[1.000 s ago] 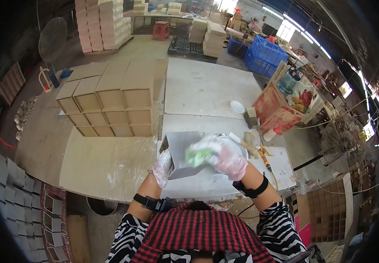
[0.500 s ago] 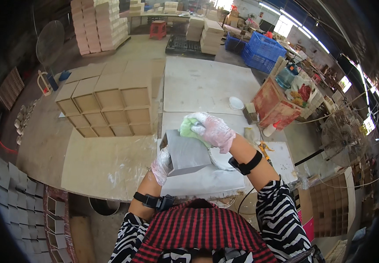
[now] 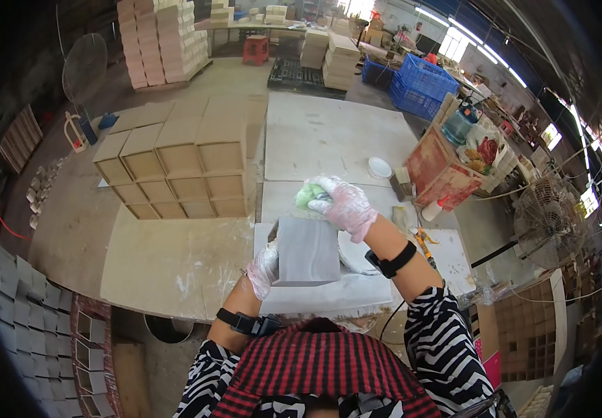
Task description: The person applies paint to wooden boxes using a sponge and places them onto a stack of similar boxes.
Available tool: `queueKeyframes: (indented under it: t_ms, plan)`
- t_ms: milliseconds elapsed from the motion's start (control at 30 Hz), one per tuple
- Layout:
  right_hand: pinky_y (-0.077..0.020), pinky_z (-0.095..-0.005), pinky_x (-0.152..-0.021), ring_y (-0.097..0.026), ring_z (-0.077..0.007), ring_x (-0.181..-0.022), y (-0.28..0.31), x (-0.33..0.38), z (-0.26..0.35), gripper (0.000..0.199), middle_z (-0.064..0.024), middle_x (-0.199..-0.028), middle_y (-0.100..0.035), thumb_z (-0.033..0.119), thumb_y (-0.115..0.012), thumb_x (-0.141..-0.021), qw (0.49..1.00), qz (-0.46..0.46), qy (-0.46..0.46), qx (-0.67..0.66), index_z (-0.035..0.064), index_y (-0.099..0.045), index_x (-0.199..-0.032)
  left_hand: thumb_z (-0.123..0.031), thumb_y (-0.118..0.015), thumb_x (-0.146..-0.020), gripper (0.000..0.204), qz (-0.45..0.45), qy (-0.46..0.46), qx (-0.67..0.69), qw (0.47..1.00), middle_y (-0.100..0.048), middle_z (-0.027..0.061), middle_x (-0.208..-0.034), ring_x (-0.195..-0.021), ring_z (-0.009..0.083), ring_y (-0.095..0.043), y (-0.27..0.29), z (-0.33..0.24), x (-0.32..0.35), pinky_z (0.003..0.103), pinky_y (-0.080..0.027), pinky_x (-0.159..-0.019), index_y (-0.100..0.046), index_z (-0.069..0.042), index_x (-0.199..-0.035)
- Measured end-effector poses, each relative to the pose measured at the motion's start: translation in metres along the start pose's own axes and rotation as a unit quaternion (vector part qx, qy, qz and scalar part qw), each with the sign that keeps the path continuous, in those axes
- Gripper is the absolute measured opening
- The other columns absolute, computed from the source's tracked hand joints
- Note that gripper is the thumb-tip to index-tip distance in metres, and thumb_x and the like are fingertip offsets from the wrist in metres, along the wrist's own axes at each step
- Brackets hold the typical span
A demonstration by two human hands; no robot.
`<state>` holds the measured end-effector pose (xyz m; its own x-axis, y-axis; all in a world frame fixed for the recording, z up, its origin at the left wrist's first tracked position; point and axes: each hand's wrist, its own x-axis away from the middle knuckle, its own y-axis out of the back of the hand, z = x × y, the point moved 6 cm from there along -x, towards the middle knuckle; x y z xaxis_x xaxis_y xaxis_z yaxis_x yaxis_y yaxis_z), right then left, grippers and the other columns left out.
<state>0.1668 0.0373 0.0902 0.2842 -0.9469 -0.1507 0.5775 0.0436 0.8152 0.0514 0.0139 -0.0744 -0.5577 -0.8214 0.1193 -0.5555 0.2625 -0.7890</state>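
Note:
A grey box (image 3: 308, 251) with faint streaks on its face is held over the white board on the table. My left hand (image 3: 264, 268), in a white-smeared pink glove, grips its left side; some of those fingers are hidden behind it. Just beyond the box's far edge, my right hand (image 3: 346, 207) is closed on a crumpled light green cloth (image 3: 306, 198). That glove is also coated in white. A round white dish (image 3: 354, 252) lies right of the box, partly covered by my right forearm.
Stacked tan boxes (image 3: 175, 164) stand at the left of the table. A small white bowl (image 3: 379, 167), a red-lidded white bottle (image 3: 433, 210) and a yellow-black tool (image 3: 425, 244) are at the right. Farther right are a worn red crate (image 3: 440, 164) and a fan (image 3: 550, 212).
The grey box has turned so its streaked face points up at me. My right hand and the cloth have lifted off the box to just beyond its far edge.

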Motion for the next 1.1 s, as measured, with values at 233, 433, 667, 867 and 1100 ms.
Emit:
queueKeyframes:
  t_ms: [233, 433, 667, 867, 1100]
  plan:
    - [-0.0472, -0.0371, -0.077, -0.059, -0.029, -0.087, -0.041, 0.057, 0.049, 0.036, -0.0109, -0.097, -0.059, 0.029, -0.062, -0.078, 0.957, 0.132, 0.218, 0.137, 0.0176, -0.056, -0.111, -0.028, -0.048, -0.091, 0.037, 0.144, 0.094, 0.105, 0.98, -0.059, 0.0108, -0.113, -0.098, 0.0194, -0.06, -0.035, -0.014, 0.013, 0.035, -0.05, -0.084, -0.051, -0.004, -0.119]
    - [-0.0482, -0.0376, -0.076, -0.059, -0.0277, -0.089, 0.0, -0.016, -0.003, 0.027, -0.0114, -0.096, -0.059, 0.031, -0.059, -0.08, 0.992, 0.009, 0.01, 0.124, 0.019, -0.06, -0.105, -0.041, -0.043, -0.092, 0.045, -0.026, 0.091, -0.02, 0.995, -0.058, 0.0079, -0.113, -0.097, 0.02, -0.06, -0.012, 0.018, 0.001, 0.035, -0.051, -0.082, -0.05, -0.007, -0.12]
    - [-0.0479, -0.0376, -0.077, -0.059, -0.0276, -0.089, -0.009, 0.068, 0.04, 0.033, -0.012, -0.097, -0.059, 0.033, -0.059, -0.081, 0.975, 0.08, 0.194, 0.066, 0.017, -0.057, -0.11, -0.022, -0.045, -0.092, 0.034, 0.022, 0.069, 0.113, 0.991, -0.059, 0.0132, -0.111, -0.095, 0.0221, -0.061, -0.002, -0.004, -0.003, 0.036, -0.052, -0.082, -0.052, -0.001, -0.117]
    - [-0.0479, -0.0371, -0.075, -0.059, -0.0272, -0.089, -0.019, 0.034, -0.002, 0.036, -0.0124, -0.095, -0.06, 0.038, -0.058, -0.081, 0.993, 0.076, 0.071, 0.059, 0.0139, -0.058, -0.108, -0.028, -0.045, -0.092, 0.036, -0.004, 0.066, 0.042, 0.997, -0.059, 0.0112, -0.112, -0.095, 0.0202, -0.061, -0.013, -0.004, 0.007, 0.034, -0.052, -0.081, -0.052, -0.003, -0.118]
    - [-0.0472, -0.0361, -0.08, -0.058, -0.0259, -0.091, 0.001, 0.041, 0.02, 0.031, -0.0091, -0.101, -0.059, 0.033, -0.055, -0.081, 0.985, 0.02, 0.17, 0.007, 0.0152, -0.056, -0.107, -0.03, -0.047, -0.092, 0.035, 0.002, 0.069, 0.078, 0.995, -0.06, 0.01, -0.107, -0.094, 0.019, -0.061, -0.024, -0.005, 0.009, 0.033, -0.052, -0.08, -0.054, -0.004, -0.114]
